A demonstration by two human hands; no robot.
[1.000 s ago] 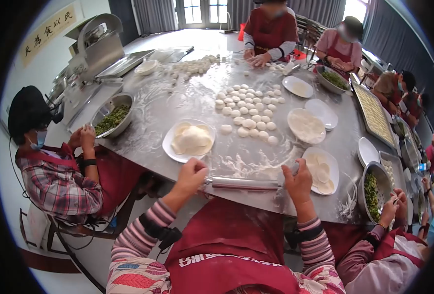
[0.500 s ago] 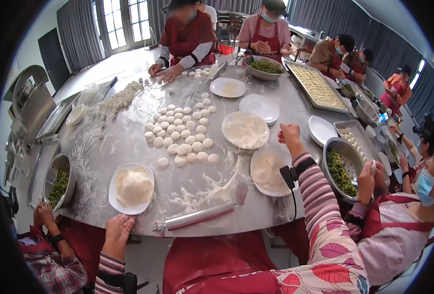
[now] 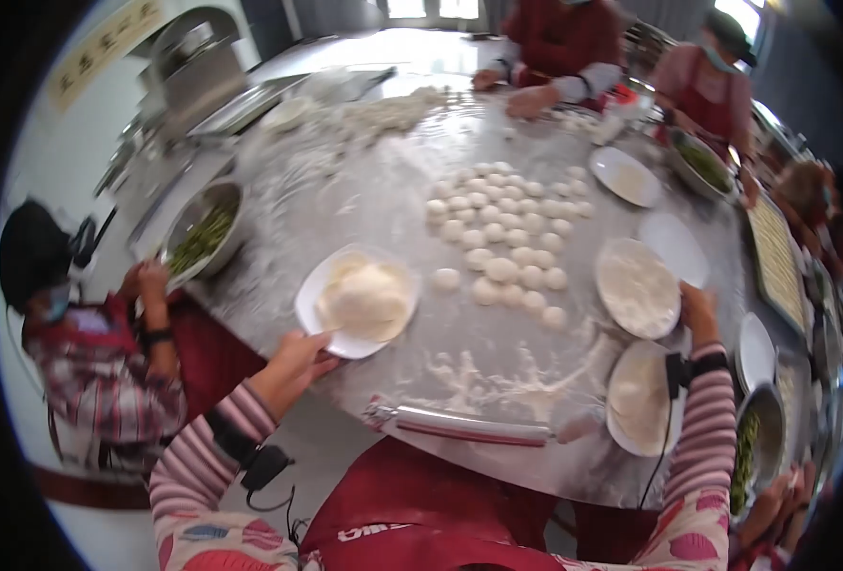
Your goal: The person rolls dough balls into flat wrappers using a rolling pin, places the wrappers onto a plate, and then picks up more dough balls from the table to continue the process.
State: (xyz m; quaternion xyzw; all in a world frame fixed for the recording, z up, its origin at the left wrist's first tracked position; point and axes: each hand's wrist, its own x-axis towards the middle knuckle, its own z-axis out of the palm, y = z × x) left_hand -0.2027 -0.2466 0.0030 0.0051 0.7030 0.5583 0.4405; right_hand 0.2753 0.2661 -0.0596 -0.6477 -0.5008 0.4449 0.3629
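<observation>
"Reaching out to both sides in the head view, are they?"

"Yes, arms spread wide in striped sleeves [image 3: 182, 474]. The left hand [image 3: 293, 369] is at the near edge of a white plate [image 3: 308, 306] heaped with thin dough rounds [image 3: 369, 297], thumb over the rim, fingers lower: it grips that plate."

"And the right hand [image 3: 699, 312]?"

"Extended farther forward, at the right edge of a floured plate [image 3: 603, 278]. Its fingertips are partly hidden, so I cannot tell whether they are closed on it."

"What lies between?"

"A metal rolling pin [image 3: 474, 425], near the table's front edge, with loose flour [image 3: 479, 376] just beyond. Farther across the steel table [image 3: 288, 224] sit small dough balls [image 3: 503, 270]."

"The room?"

"A person in plaid [image 3: 122, 390] is at the left, beside a bowl [image 3: 233, 228] of greens [image 3: 203, 238]; another in a red apron [image 3: 564, 43] stands opposite. Behind, a lettered sign [image 3: 103, 48] hangs on a pale wall [image 3: 69, 143]; dark curtains [image 3: 807, 67] hang at the right."
</observation>
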